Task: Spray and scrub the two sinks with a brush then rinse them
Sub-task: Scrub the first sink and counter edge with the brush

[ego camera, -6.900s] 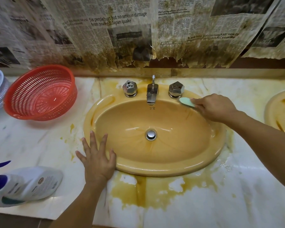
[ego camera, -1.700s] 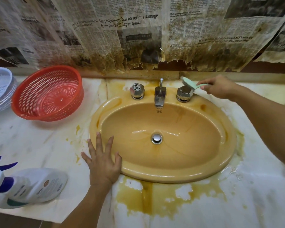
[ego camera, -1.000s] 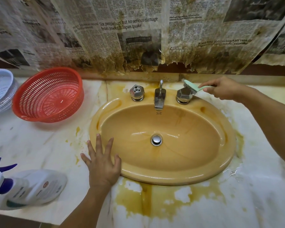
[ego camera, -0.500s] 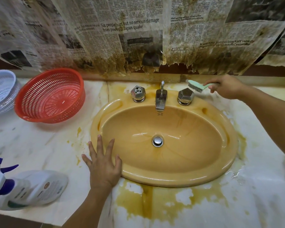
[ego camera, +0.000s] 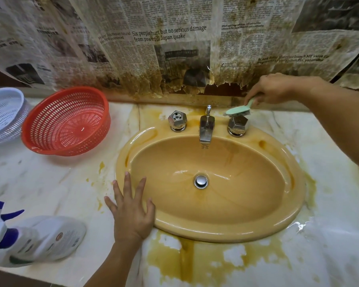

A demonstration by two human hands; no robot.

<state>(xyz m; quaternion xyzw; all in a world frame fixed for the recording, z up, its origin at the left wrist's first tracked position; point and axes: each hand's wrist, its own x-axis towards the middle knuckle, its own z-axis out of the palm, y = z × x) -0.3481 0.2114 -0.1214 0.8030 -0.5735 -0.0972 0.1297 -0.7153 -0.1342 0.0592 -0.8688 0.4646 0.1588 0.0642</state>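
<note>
A yellow-orange oval sink [ego camera: 222, 228] sits in a stained marble counter [ego camera: 50, 183]. At its back are a chrome faucet [ego camera: 205, 129] and two chrome knobs, the left knob [ego camera: 177, 120] and the right knob [ego camera: 237, 124]. My right hand [ego camera: 272, 90] grips the handle of a mint-green brush [ego camera: 237, 110], whose bristles sit on top of the right knob. My left hand [ego camera: 131, 212] rests flat with spread fingers on the sink's front-left rim. A white spray bottle [ego camera: 35, 241] with a purple trigger lies on its side at the front left. The second sink is out of view.
A red plastic colander [ego camera: 66, 121] stands at the back left, with a white colander [ego camera: 2, 114] beside it at the frame edge. Stained, torn newspaper [ego camera: 168, 48] covers the wall behind. Yellow-brown stains and water lie on the counter around the sink.
The brush has moved from just right of the right knob onto its top. My left hand has stayed on the rim. The view has shifted slightly.
</note>
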